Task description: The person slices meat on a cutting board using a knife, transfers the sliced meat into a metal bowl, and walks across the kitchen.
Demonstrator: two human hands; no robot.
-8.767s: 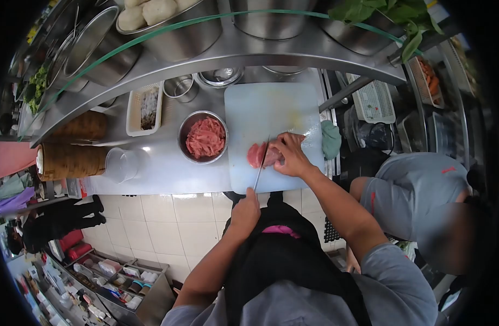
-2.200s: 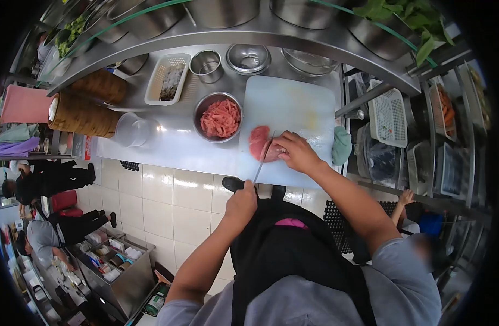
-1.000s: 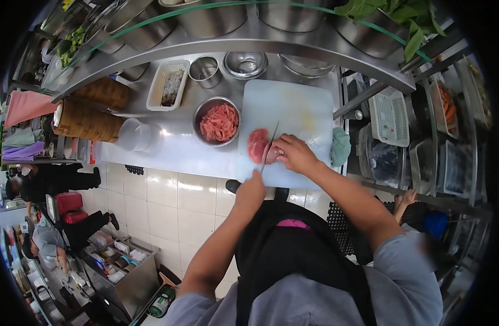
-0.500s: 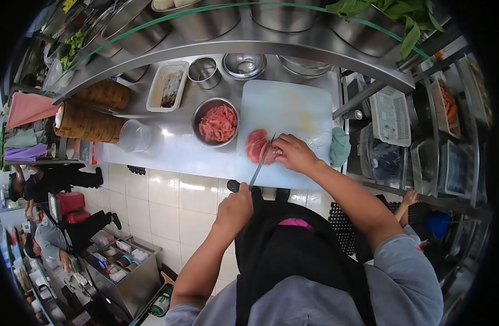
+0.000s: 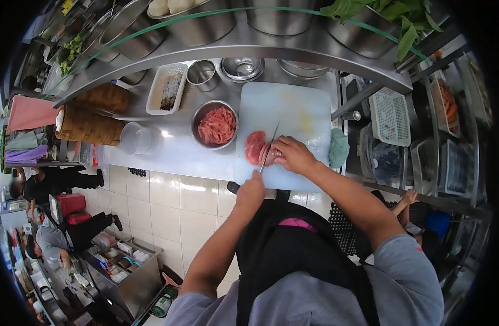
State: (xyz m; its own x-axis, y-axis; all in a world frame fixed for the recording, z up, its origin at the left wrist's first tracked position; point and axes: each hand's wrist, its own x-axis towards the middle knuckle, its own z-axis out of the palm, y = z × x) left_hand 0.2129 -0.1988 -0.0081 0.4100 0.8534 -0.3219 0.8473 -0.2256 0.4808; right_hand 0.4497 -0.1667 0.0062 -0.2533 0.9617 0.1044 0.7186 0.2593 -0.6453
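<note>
My left hand (image 5: 251,191) is closed round the handle of a kitchen knife (image 5: 274,132). The blade points up and away over the white cutting board (image 5: 309,100), crossing a piece of raw red meat (image 5: 255,146). My right hand (image 5: 294,154) presses its bent fingers on the paler end of the meat, just right of the blade. Cut slices lie to the blade's left, still close together. A metal bowl (image 5: 195,136) left of the board holds strips of raw meat (image 5: 217,126).
Behind the bowl stand a white basket (image 5: 150,103), a metal pot (image 5: 203,76) and stacked metal bowls (image 5: 242,68). A green cloth (image 5: 339,148) lies at the board's right edge. An overhead steel shelf (image 5: 233,46) spans the back. Other people work at left and lower right.
My left hand has pushed the knife forward and slightly right, so the blade reaches farther over the board. My right hand stays on the meat.
</note>
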